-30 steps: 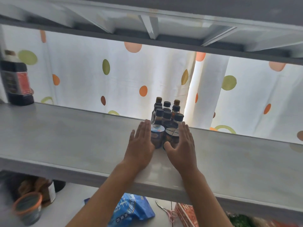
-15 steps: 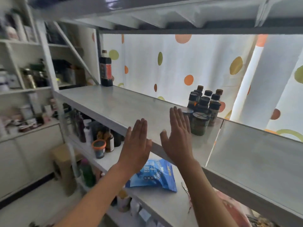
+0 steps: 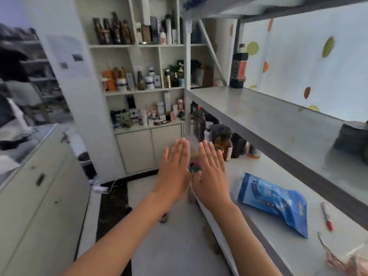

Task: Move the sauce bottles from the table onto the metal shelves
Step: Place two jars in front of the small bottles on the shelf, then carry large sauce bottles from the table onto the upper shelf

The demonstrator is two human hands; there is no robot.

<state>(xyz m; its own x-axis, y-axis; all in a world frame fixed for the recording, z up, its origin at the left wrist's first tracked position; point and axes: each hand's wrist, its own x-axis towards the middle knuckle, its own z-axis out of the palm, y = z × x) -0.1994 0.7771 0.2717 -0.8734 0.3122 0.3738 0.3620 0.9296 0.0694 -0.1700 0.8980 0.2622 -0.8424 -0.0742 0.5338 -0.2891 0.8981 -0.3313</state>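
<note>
Both my grips flat open, empty: left hand point(image 3: 175, 172), right hand point(image 3: 212, 176) mid-frame. Bottles point(image 3: 352, 140) on shelf point(image 3: 258, 116), far right, well apart.

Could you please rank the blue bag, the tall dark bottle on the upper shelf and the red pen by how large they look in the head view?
1. Blue bag, though it lies nearest the camera.
2. Tall dark bottle, standing farther off, so its true size may be closer.
3. Red pen, plainly smallest.
</note>
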